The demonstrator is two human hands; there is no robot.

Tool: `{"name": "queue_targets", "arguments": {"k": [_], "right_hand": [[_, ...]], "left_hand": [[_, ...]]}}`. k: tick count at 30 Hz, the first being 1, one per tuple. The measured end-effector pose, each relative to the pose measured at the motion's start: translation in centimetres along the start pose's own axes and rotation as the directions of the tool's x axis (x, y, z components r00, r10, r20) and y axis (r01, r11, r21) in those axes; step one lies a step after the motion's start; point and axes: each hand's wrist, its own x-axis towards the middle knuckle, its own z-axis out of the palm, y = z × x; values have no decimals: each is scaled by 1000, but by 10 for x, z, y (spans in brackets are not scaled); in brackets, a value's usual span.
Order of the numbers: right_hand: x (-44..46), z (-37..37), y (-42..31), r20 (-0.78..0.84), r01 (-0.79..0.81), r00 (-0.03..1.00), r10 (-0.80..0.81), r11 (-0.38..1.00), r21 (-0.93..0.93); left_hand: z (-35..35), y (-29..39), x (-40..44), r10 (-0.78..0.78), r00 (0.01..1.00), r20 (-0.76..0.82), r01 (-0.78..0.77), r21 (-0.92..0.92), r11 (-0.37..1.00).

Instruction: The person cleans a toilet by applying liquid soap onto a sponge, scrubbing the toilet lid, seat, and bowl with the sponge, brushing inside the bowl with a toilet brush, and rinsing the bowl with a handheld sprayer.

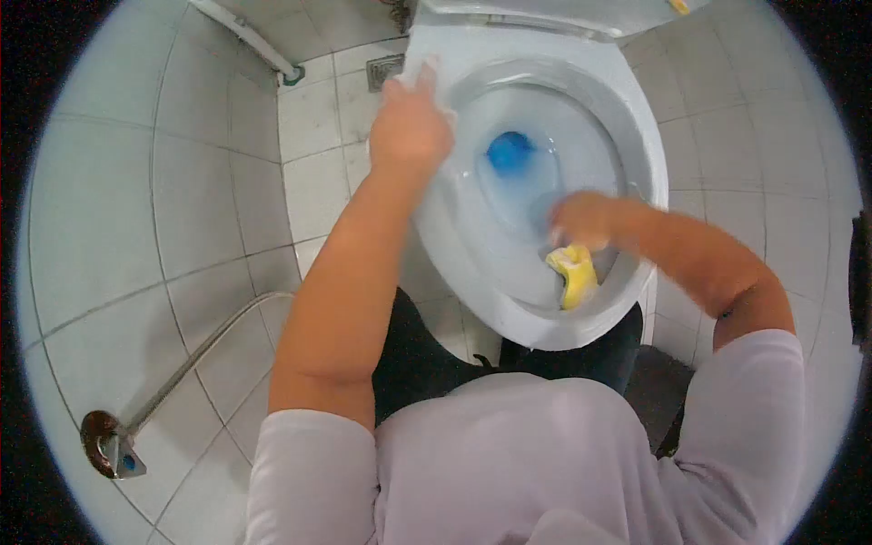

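Note:
A white toilet bowl (527, 331) with a wide rim fills the middle of the view, and blue water (510, 153) lies in its drain. My left hand (413, 127) rests on the left side of the rim, fingers stretched forward. White, foam-like stuff clings around those fingers; whether it is foam or a thin wipe is unclear. Inside the bowl, my right hand (586, 218) is closed on a yellow cloth (576, 280), which hangs down against the inner wall near the front. Motion blurs the right fingers slightly.
A raised toilet seat (531, 32) is at the back, with a small yellow thing (679, 5) near the top edge. A floor drain (385, 71) and white pipe (250, 41) are at left. A hose (204, 354) runs from a wall fitting (111, 445). Tiled walls stand on both sides.

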Motion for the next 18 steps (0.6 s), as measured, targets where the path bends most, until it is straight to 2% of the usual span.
{"name": "queue_targets", "arguments": {"k": [1, 3, 4, 6, 7, 9, 10, 12, 15, 16, 18], "right_hand": [[18, -1, -11, 25, 117, 993, -114, 981, -156], [11, -27, -80, -20, 0, 1000, 2, 996, 89], [2, -28, -83, -11, 2, 1000, -1, 995, 105], [-10, -36, -89, -94, -147, 984, 152, 988, 53], [-13, -41, -86, -96, -152, 983, 157, 987, 52], [-25, -47, -70, 173, -141, 977, 125, 986, 84], [-28, -42, -66, 169, -145, 977, 130, 986, 82], [-32, -31, -57, 138, -121, 981, 135, 987, -101], [-23, -23, -44, 174, -18, 984, 36, 994, -103], [-24, -22, -43, 173, -18, 984, 35, 995, -102], [-25, -21, -42, 71, -109, 990, 124, 977, -185]], "left_hand": [[3, -1, -7, 26, 998, -66, -22, 63, 998], [7, -3, -10, 63, 993, -101, -49, 137, 989], [8, -4, -9, 66, 994, -82, -56, 116, 992], [6, -11, -10, 69, 995, -75, -63, 77, 995], [7, -16, -10, 61, 997, -46, -57, 69, 996], [7, -14, -8, 64, 998, -29, -62, 68, 996], [7, -13, -9, 40, 999, -22, -38, 66, 997], [7, -10, -9, 15, 1000, -13, -14, 67, 998], [5, -8, -10, -11, 1000, 7, 11, 77, 997], [6, -8, -10, 7, 1000, -19, -6, 71, 997], [9, -10, -9, 28, 999, -38, -26, 62, 998]]}}
